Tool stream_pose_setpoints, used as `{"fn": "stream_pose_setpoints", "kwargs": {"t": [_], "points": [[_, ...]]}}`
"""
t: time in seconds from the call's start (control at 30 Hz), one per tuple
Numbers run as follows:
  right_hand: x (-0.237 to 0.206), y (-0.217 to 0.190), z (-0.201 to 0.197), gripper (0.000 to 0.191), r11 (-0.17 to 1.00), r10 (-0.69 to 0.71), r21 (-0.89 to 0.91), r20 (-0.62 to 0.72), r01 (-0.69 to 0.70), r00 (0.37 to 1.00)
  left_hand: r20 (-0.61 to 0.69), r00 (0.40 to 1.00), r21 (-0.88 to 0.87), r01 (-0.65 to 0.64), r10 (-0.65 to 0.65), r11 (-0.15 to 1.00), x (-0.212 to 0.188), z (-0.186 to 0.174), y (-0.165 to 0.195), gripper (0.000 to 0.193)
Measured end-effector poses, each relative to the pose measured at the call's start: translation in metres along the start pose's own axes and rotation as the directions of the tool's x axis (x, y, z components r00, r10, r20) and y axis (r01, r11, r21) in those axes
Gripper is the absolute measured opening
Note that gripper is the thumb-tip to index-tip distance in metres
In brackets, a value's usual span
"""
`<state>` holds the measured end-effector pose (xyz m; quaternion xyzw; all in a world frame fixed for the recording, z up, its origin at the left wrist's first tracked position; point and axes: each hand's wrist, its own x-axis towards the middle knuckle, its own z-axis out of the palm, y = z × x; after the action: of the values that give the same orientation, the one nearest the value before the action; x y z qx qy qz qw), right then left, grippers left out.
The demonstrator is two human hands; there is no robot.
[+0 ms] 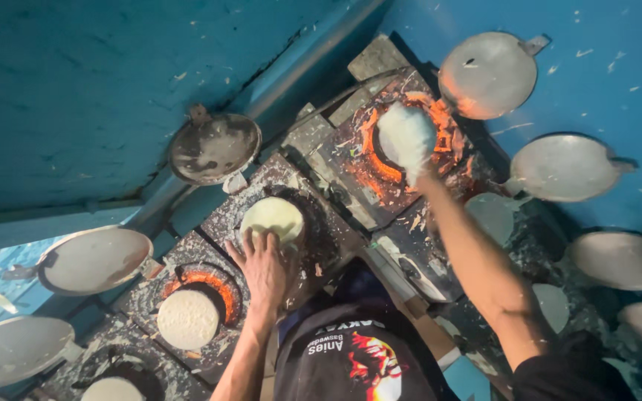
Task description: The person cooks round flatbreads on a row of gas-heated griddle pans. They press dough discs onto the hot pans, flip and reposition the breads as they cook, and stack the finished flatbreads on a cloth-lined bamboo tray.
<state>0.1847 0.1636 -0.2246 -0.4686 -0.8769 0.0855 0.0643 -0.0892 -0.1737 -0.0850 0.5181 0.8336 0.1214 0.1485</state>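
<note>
The left hand (265, 266) lies flat and spread, palm down, grasping nothing; its fingertips (253, 239) touch the near edge of a pale round disc (273, 217) that sits on a dark burner (313, 223) in the middle of the tabletop (399, 249). The disc is round, so it has no long axis, and it lies flat, face up. The left forearm runs up from the bottom edge toward it. The right hand (407, 137) reaches farther out, over a second burner (440, 130) ringed with glowing orange; the hand is coated in white and blurred, and seems to press on or hold a white lump, but I cannot tell whether the fingers are clenched or loose. The right arm stretches diagonally from the lower right up to that burner. Nearer the bottom left, another pale disc (187, 319) rests flat on a third burner (221, 286) with an orange glow around its rim, well apart from both hands, and part of one more white disc (111, 389) shows at the bottom edge. Round metal pans with short handles ring the scene: one dark, crusted pan (214, 147) above the left hand, grey pans (94, 260) at the left, and more pans (488, 73) at the right against a blue wall (76, 89). A dark shirt (354, 353) with a printed flame design fills the bottom centre between the arms.
</note>
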Motion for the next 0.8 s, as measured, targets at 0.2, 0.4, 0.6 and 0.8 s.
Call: {"fn": "stream_pose_setpoints", "kwargs": {"t": [0.2, 0.4, 0.6, 0.8], "points": [[0.022, -0.005, -0.022, 0.05, 0.99, 0.144, 0.007, -0.129, -0.144, 0.981, 0.023, 0.997, 0.069, -0.081, 0.08, 0.994, -0.019, 0.01, 0.002, 0.057], [0.02, -0.014, -0.041, 0.048, 0.985, 0.16, 0.08, -0.061, -0.155, 0.985, -0.019, 0.998, 0.054, -0.055, 0.056, 0.997, -0.03, 0.017, 0.026, 0.055], [0.031, -0.029, -0.056, 0.047, 0.991, 0.041, 0.13, -0.104, -0.028, 0.994, 0.067, 0.996, 0.214, -0.074, 0.061, 0.974, -0.024, 0.012, 0.039, 0.055], [-0.002, 0.054, -0.094, 0.046, 0.929, 0.326, 0.201, -0.045, -0.311, 0.944, 0.164, 0.986, 0.309, -0.057, 0.006, 0.949, -0.019, 0.006, 0.047, 0.052]]}}
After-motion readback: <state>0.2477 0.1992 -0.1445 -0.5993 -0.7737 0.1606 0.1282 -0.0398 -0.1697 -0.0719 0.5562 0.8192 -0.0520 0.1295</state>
